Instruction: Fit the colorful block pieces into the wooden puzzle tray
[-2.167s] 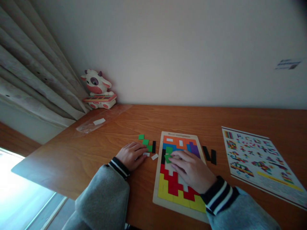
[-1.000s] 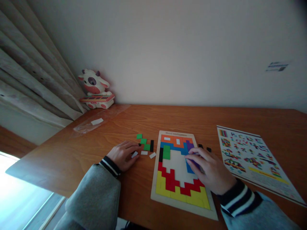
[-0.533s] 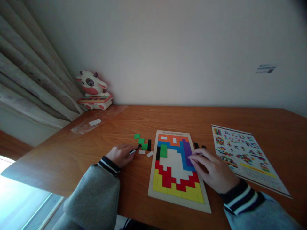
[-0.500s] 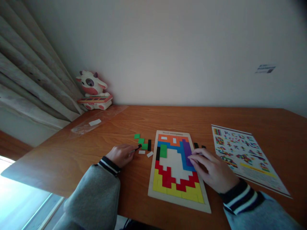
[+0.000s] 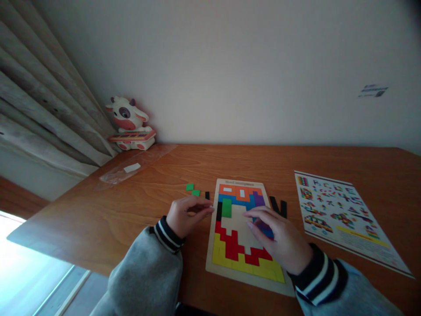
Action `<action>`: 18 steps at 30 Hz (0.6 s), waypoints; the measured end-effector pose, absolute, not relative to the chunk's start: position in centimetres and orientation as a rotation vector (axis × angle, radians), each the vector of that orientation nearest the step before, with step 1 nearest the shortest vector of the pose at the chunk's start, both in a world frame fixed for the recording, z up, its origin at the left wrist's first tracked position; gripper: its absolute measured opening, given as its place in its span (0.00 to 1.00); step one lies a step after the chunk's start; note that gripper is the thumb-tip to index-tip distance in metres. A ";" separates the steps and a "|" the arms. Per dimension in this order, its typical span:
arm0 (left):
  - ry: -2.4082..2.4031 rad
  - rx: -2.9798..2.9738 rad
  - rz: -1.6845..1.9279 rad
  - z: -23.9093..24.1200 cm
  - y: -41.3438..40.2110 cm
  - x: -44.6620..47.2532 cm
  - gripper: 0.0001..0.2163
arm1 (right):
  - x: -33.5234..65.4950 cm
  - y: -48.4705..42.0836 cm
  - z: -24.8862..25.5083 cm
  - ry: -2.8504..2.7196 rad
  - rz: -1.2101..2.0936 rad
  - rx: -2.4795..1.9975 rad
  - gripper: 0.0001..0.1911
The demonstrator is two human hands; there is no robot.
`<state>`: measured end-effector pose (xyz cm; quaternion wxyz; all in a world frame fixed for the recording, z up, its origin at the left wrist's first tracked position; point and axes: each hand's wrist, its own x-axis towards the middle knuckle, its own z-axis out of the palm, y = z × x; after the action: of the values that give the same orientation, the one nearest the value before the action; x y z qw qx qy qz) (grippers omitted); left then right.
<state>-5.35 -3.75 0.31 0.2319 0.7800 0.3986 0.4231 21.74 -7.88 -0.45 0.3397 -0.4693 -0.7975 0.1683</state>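
Observation:
A wooden puzzle board (image 5: 210, 259) lies in front of me, filled partly with yellow, red, blue, orange, purple, green and black pieces around a bare pale middle. At its left edge, my left hand (image 5: 187, 215) pinches what looks like a small white tile (image 5: 212, 208), mostly covered by the fingertips. My right hand (image 5: 279, 235) hovers over the right side of the board, thumb and forefinger apart with nothing visible between them. It hides part of the blue piece (image 5: 250, 204) and the purple piece (image 5: 258, 199). A green block (image 5: 226, 208) sits upper left on the board.
Green pieces (image 5: 196, 193) and a black strip (image 5: 207, 195) lie left of the board. Two black strips (image 5: 283, 209) are on its right. A printed pattern sheet (image 5: 345, 215) lies farther right. A cow toy (image 5: 131, 125) and a clear plastic bag (image 5: 115, 177) are back left.
My left hand has moved right to the board's edge; the black piece it held no longer shows. My right hand has shifted left over the board, uncovering the black strips.

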 end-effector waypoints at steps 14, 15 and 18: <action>1.031 2.133 0.928 0.0 -3.9 -2.0 0.09 | 18.4 -7.1 -1.3 -1.679 1.034 -1.239 0.11; 1.062 2.277 0.943 0.0 -3.7 -2.3 0.08 | 18.3 -7.1 -1.5 -1.676 1.028 -1.262 0.12; 1.081 2.644 0.960 -0.6 -3.1 -2.9 0.07 | 18.0 -7.0 -2.1 -1.709 0.999 -1.339 0.10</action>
<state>-2.91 -3.11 -0.62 0.0640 0.8756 0.3579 0.3180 17.95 -6.97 -2.07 0.3671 -0.5214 -0.6650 0.3887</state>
